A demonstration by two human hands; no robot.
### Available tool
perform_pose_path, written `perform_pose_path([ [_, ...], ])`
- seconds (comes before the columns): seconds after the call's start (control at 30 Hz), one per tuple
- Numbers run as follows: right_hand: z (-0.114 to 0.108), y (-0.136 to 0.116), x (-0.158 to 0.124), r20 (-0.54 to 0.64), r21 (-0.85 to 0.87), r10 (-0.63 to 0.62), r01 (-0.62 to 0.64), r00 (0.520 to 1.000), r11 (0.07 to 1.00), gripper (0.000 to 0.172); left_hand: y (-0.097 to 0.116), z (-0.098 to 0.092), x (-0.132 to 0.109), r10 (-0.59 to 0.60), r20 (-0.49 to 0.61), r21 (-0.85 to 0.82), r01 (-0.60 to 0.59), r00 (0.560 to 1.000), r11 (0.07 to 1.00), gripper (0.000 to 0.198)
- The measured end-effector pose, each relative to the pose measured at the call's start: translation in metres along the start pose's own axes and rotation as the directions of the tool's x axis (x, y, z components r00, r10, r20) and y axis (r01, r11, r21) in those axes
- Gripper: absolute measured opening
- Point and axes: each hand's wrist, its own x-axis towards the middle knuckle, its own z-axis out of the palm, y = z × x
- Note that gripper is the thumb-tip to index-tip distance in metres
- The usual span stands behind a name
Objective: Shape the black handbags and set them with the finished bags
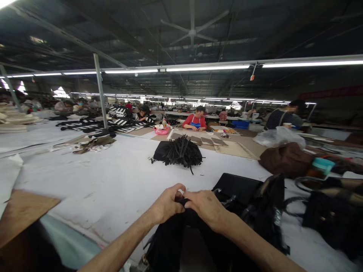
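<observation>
My left hand [168, 204] is closed, its thumb and fingers pinching the edge of a black fabric piece [167, 240]. Right beside it, my right hand [208, 207] grips the same edge with its fingertips. The fabric hangs down toward me in two dark sides; its full shape is hidden by my arms and the frame's lower border. To the right lies a flat black bag [237, 186] with crumpled clear plastic by it. Beyond my hands sits a heap of black strips [182, 153] on the white tabletop [119, 181].
At far right stand black handbags with handles [329, 215], a brown bundle [283, 158] and a teal-lidded jar [322, 166]. Brown board [31, 207] lies at left. Scraps [93, 141] and a pink basin [161, 130] are farther back. A person in red [195, 120] sits across the table.
</observation>
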Motion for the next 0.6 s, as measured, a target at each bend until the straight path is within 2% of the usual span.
perform_pose_path([
  [0.13, -0.003, 0.0, 0.005, 0.075, -0.035, 0.011, -0.008, 0.997, 0.999, 0.029, 0.005, -0.003, -0.003, -0.079, 0.081, -0.047, 0.083, 0.994, 0.995, 0.056],
  [0.27, -0.01, 0.002, 0.007, 0.103, 0.029, 0.033, -0.037, 0.994, 0.999, 0.029, 0.007, -0.011, -0.021, -0.168, 0.095, 0.025, 0.167, 0.981, 0.986, 0.064],
  [0.43, -0.016, 0.006, 0.001, 0.129, 0.007, 0.042, -0.044, 0.991, 0.999, 0.029, 0.003, -0.028, -0.034, -0.226, 0.111, 0.053, 0.221, 0.968, 0.974, 0.038],
  [0.53, -0.014, 0.011, -0.006, 0.131, 0.012, 0.087, -0.089, 0.988, 0.996, 0.03, 0.005, -0.037, -0.027, -0.223, 0.082, 0.149, 0.21, 0.971, 0.966, 0.038],
  [0.6, -0.012, 0.013, -0.011, 0.107, 0.041, 0.128, -0.133, 0.986, 0.99, 0.029, 0.007, -0.038, -0.021, -0.174, 0.075, 0.257, 0.15, 0.982, 0.955, 0.04],
])
